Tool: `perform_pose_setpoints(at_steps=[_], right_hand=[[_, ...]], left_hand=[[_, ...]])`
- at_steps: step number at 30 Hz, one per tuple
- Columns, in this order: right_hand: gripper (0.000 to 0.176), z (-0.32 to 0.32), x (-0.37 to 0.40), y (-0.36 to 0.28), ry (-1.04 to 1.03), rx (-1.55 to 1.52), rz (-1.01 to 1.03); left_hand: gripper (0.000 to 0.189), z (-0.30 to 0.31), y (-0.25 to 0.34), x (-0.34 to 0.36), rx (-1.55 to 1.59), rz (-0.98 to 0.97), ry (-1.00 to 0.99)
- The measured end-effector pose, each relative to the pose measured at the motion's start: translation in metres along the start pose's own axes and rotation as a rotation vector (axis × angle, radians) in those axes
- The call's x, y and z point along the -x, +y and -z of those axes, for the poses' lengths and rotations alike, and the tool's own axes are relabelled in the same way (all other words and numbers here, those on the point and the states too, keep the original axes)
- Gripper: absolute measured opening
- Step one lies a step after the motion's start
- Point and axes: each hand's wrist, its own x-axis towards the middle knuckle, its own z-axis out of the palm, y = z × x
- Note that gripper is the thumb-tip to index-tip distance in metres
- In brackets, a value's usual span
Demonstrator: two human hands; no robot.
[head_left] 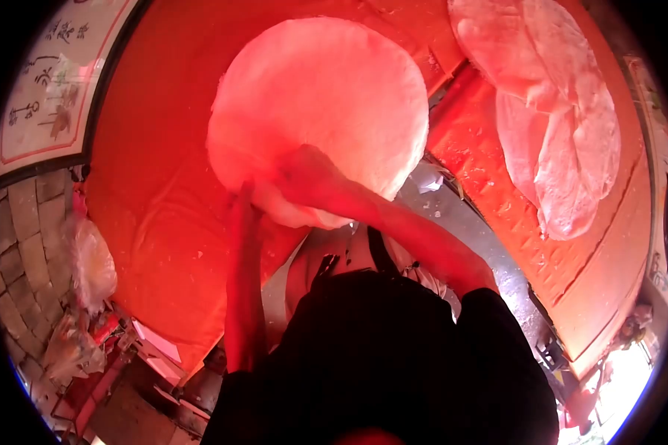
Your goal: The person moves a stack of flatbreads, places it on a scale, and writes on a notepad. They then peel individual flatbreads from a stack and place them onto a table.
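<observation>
A large, round, pale sheet (pixel 326 89), soft-looking like dough, lies on a red-covered table and reaches over its near edge. My right hand (pixel 308 174) rests on the lower part of the sheet, its fingers blurred in the red light. At the lower left rim of the sheet is my left hand (pixel 246 194), partly hidden by the edge; its fingers cannot be made out. The near edge of the sheet hangs in a fold between my two forearms.
Another red-covered surface (pixel 497 163) on the right bears a folded pale sheet (pixel 564 126). A framed panel with writing (pixel 59 81) stands at the upper left. Plastic bags (pixel 93 267) are at the left, beside a brick-patterned surface (pixel 22 245).
</observation>
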Motion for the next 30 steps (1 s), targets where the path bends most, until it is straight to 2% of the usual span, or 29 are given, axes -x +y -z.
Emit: perform_pose_setpoints(at_steps=[2, 4, 7, 10, 14, 15, 16, 17, 22, 25, 27, 29, 30], right_hand=[[0.02, 0.001, 0.0, -0.005, -0.001, 0.006, -0.015], [0.018, 0.017, -0.007, 0.004, 0.011, -0.207, -0.069], [0.011, 0.09, -0.035, 0.046, 0.105, -0.512, -0.119], [0.011, 0.184, -0.045, 0.068, 0.227, -0.745, -0.067], [0.012, 0.303, -0.056, 0.09, 0.43, -0.759, 0.044], [0.012, 0.333, -0.061, 0.098, 0.495, -0.737, 0.067], [0.012, 0.362, -0.065, 0.106, 0.555, -0.713, 0.085], [0.012, 0.39, -0.066, 0.115, 0.619, -0.682, 0.094], [0.013, 0.498, -0.045, 0.179, 0.944, -0.419, -0.025], [0.014, 0.516, -0.023, 0.221, 1.092, -0.16, -0.203], [0.014, 0.497, -0.02, 0.232, 1.187, 0.142, -0.265], [0.015, 0.443, -0.028, 0.226, 1.187, 0.395, -0.132], [0.015, 0.396, -0.035, 0.207, 1.075, 0.349, -0.023]], left_hand=[[0.036, 0.003, 0.001, 0.003, 0.002, -0.006, 0.01], [0.036, 0.008, 0.001, 0.003, -0.005, -0.006, 0.018], [0.036, 0.009, -0.004, -0.004, 0.016, 0.0, 0.004], [0.036, 0.013, -0.004, -0.004, 0.018, 0.001, 0.008], [0.036, 0.01, -0.003, -0.002, 0.02, 0.009, 0.009], [0.036, -0.016, -0.002, -0.005, 0.035, -0.012, -0.054], [0.036, 0.007, -0.004, 0.0, 0.014, 0.01, 0.004], [0.036, 0.004, -0.005, -0.001, 0.015, 0.012, 0.001], [0.036, 0.0, -0.008, 0.0, 0.009, 0.021, 0.015], [0.036, 0.002, -0.009, 0.0, 0.011, 0.028, 0.033], [0.036, 0.001, -0.01, 0.001, 0.014, 0.035, 0.043], [0.036, -0.002, -0.011, 0.0, 0.006, 0.037, 0.04], [0.036, -0.003, -0.012, 0.0, 0.0, 0.038, 0.043]])
